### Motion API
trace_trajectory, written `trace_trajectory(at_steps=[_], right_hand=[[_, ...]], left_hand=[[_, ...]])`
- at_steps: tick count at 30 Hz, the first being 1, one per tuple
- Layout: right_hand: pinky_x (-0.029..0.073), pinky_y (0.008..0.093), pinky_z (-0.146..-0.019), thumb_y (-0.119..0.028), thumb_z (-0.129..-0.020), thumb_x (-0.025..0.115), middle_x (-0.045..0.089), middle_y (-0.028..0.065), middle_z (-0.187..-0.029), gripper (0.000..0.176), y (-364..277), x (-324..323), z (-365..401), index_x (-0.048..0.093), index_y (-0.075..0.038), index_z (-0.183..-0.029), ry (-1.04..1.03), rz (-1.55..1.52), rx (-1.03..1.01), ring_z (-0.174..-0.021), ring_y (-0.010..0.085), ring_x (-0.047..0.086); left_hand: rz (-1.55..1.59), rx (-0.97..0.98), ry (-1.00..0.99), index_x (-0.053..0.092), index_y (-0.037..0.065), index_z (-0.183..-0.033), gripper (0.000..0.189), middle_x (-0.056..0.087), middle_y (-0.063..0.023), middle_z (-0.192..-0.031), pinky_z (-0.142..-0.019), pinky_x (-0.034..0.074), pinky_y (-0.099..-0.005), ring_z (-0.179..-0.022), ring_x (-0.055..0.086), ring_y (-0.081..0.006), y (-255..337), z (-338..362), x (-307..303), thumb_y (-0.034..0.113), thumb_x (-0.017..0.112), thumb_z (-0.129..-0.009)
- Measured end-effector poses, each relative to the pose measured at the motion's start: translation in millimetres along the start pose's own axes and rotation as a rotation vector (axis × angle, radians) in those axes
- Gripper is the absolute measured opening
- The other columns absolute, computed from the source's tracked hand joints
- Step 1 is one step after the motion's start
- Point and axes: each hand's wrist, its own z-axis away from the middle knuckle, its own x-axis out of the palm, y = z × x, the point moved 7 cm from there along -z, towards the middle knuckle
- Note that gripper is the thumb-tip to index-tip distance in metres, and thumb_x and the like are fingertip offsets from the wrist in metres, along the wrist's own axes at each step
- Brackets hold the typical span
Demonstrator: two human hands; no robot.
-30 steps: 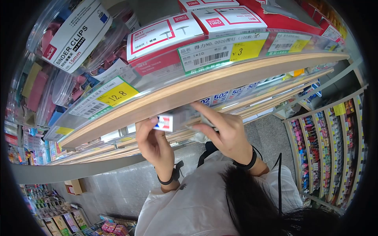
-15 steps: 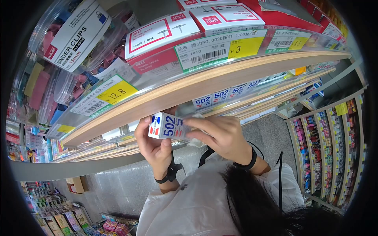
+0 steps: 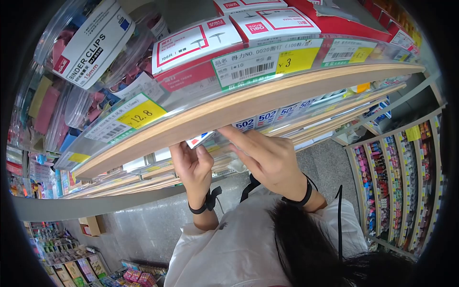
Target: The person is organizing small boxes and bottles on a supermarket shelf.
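My left hand (image 3: 192,166) is shut on a small white, red and blue 502 box (image 3: 199,139), which is pushed up under the wooden shelf edge (image 3: 287,93) so that only a corner shows. My right hand (image 3: 265,155) lies beside it with its fingers stretched out flat toward a row of 502 boxes (image 3: 260,120) on the lower shelf. It grips nothing that I can see. A pale scrap (image 3: 234,166) shows under its palm. Both wrists wear black bands.
The top shelf carries thumbtack boxes (image 3: 196,40), a tub of binder clips (image 3: 91,43) and yellow price tags (image 3: 141,115). More stocked racks (image 3: 397,182) stand at the right across a grey floor aisle (image 3: 143,225). My white shirt and dark hair fill the bottom.
Half a second ago both hands held the 502 box out in front of the shelf. Now the left hand has pushed it up under the shelf edge, and the right hand has let go and reaches in.
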Motion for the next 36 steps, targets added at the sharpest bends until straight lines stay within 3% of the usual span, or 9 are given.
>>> trace_trajectory(at_steps=[7, 9, 13, 21, 28, 30, 34, 36], right_hand=[[0.044, 0.0343, -0.049, 0.003, -0.075, 0.064, 0.057, 0.0087, -0.071, 0.047, 11, 6, 3, 0.057, -0.006, -0.121, 0.037, 0.002, 0.011, -0.055, 0.0225, 0.057], [0.045, 0.0308, -0.046, 0.0, -0.071, 0.062, 0.047, 0.0039, -0.064, 0.06, 13, 8, 5, 0.051, -0.009, -0.129, 0.056, 0.063, -0.065, -0.051, 0.0175, 0.052], [0.045, 0.0313, -0.046, 0.001, -0.071, 0.062, 0.047, 0.0041, -0.064, 0.058, 15, 9, 6, 0.052, -0.009, -0.128, 0.059, 0.062, -0.049, -0.051, 0.0178, 0.053], [0.047, 0.0314, -0.048, 0.001, -0.071, 0.062, 0.051, 0.0052, -0.066, 0.055, 17, 7, 6, 0.053, -0.006, -0.125, 0.064, 0.08, -0.051, -0.054, 0.0183, 0.055], [0.048, 0.0309, -0.049, 0.0, -0.071, 0.062, 0.052, 0.0053, -0.067, 0.055, 18, 9, 6, 0.053, -0.005, -0.125, 0.04, 0.095, -0.041, -0.056, 0.0182, 0.057], [0.048, 0.0305, -0.05, -0.002, -0.073, 0.062, 0.054, 0.0047, -0.069, 0.05, 18, 8, 6, 0.054, -0.005, -0.123, 0.011, 0.124, -0.028, -0.057, 0.0176, 0.058], [0.046, 0.0348, -0.051, -0.001, -0.078, 0.064, 0.061, 0.0113, -0.076, 0.039, 15, 2, 2, 0.057, -0.003, -0.117, 0.073, 0.026, 0.022, -0.059, 0.0245, 0.06], [0.048, 0.0345, -0.052, -0.003, -0.079, 0.064, 0.063, 0.0121, -0.078, 0.039, 14, 2, 2, 0.057, -0.002, -0.117, 0.071, 0.011, 0.008, -0.061, 0.0243, 0.062]], left_hand=[[-0.071, -0.055, -0.108, 0.029, -0.005, -0.137, 0.053, 0.038, -0.0189, -0.136, -0.103, 0.03, -0.0355, -0.125, 0.041, -0.0263, -19, 0, 6, -0.003, 0.048, -0.087], [-0.122, -0.055, -0.029, 0.045, -0.009, -0.121, 0.04, 0.049, -0.0157, -0.116, -0.099, 0.04, -0.0371, -0.115, 0.049, -0.0259, -19, -2, 4, -0.007, 0.055, -0.082], [-0.146, -0.08, -0.012, 0.049, -0.01, -0.115, 0.035, 0.048, -0.0153, -0.114, -0.097, 0.043, -0.0378, -0.112, 0.052, -0.0267, -15, -5, 5, -0.006, 0.058, -0.081], [-0.436, 0.037, -0.054, 0.059, -0.003, -0.104, 0.028, 0.062, -0.017, -0.098, -0.083, 0.043, -0.0361, -0.093, 0.057, -0.0311, -9, -10, 7, 0.0, 0.064, -0.077], [-0.531, 0.058, -0.064, 0.059, -0.003, -0.106, 0.029, 0.061, -0.0184, -0.099, -0.086, 0.041, -0.0378, -0.093, 0.056, -0.0336, -5, -10, 6, 0.003, 0.065, -0.078], [-0.634, -0.012, -0.155, 0.045, -0.007, -0.124, 0.038, 0.046, -0.0192, -0.121, -0.1, 0.037, -0.0377, -0.115, 0.049, -0.0292, -10, -8, 8, 0.002, 0.054, -0.088], [-0.663, 0.037, -0.197, 0.046, -0.006, -0.122, 0.033, 0.048, -0.0207, -0.121, -0.098, 0.036, -0.037, -0.112, 0.049, -0.0304, -1, -13, 14, 0.01, 0.049, -0.093], [-0.559, -0.204, -0.29, 0.047, -0.005, -0.121, 0.031, 0.052, -0.0212, -0.118, -0.095, 0.036, -0.0368, -0.107, 0.051, -0.0304, -11, -16, 15, 0.014, 0.043, -0.096]])
